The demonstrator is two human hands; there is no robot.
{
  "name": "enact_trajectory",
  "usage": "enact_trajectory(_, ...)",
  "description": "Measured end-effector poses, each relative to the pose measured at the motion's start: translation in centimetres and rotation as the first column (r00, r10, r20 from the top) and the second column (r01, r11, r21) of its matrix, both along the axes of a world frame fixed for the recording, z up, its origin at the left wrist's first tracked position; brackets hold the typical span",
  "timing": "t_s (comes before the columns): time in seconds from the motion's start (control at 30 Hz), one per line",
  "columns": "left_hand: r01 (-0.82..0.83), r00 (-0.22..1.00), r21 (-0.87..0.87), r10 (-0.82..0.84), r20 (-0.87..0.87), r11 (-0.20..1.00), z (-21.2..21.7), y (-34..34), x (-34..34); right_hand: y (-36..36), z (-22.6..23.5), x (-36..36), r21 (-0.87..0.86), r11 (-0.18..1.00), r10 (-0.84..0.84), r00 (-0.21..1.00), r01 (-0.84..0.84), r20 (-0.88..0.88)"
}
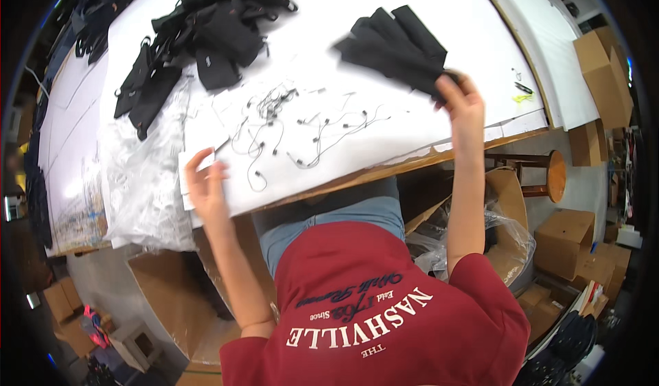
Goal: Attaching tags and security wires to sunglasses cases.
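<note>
My right hand point(464, 96) pinches the near corner of a fanned bunch of black fabric pieces point(395, 46) at the right of the white table. The bunch is slightly blurred. My left hand point(208, 185) is by the table's front edge with its fingers apart and nothing visibly gripped. Right beside it lie white cards point(185, 173), partly covered by the fingers. Between my hands several thin dark tag strings point(274, 108) with small black ends lie tangled and loose. Beyond them, at the far left, is a heap of black fabric pieces point(223, 36) with loops.
Clear plastic bags point(147, 187) are piled left of my left hand and hang over the table's wooden edge point(343, 180). A small dark tool point(524, 87) lies at the table's right. Cardboard boxes point(564, 242) and a wooden stool point(555, 177) stand on the right-hand floor.
</note>
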State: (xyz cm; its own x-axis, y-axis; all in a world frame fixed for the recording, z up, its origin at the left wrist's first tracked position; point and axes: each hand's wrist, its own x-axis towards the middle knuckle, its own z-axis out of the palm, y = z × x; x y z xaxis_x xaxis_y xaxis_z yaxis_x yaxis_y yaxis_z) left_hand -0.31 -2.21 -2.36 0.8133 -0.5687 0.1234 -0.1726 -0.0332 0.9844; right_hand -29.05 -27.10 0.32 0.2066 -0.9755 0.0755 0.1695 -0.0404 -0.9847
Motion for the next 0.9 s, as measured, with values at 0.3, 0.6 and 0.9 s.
enact_trajectory(0.3,-0.449,0.733,0.702,-0.22,0.643,0.553,-6.0,6.0,8.1,-17.9,-8.6,-2.4,0.182,0.924,-0.311,0.937,0.337,-0.16)
enact_trajectory(0.6,-0.558,0.624,0.448,-0.002,0.781,0.699,-5.2,5.0,7.4,-10.6,-7.8,-0.4,-0.456,0.808,-0.512,0.828,0.373,-0.228)
enact_trajectory(0.9,-0.193,0.965,0.174,0.155,0.214,0.966,-3.0,5.1,7.3,-1.9,-11.4,-1.3,-0.298,0.911,-0.165,0.411,-0.283,-0.896)
